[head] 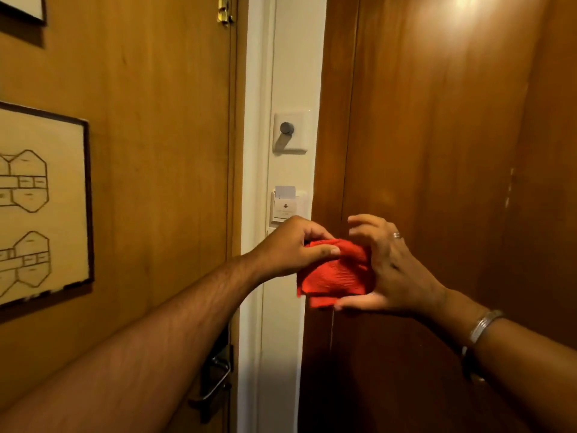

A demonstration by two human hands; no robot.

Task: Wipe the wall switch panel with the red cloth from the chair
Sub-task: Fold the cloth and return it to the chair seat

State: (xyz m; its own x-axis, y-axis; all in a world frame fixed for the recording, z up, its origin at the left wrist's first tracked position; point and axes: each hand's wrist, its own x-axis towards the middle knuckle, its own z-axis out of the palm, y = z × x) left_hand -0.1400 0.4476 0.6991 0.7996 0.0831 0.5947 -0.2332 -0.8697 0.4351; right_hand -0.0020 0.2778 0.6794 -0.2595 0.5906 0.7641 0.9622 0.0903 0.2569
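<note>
To my left, a dark-framed floor-plan diagram (40, 207) hangs on the brown wooden door (162, 151), a brass hinge (225, 10) at its top edge and a metal lever handle (215, 379) near its lower edge.

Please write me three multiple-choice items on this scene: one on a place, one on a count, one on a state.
1. Where is the key card holder relative to the dial switch?
A above
B below
C on the door

2. How many hands hold the red cloth?
A none
B one
C two

3. What state is the cloth in?
A bunched up
B spread flat on the wall
C hanging from a hook

Answers:
1. B, the holder sits lower on the white wall strip.
2. C, the left hand and right hand both have a grip on it.
3. A, it is crumpled between the hands, off the wall.
</note>
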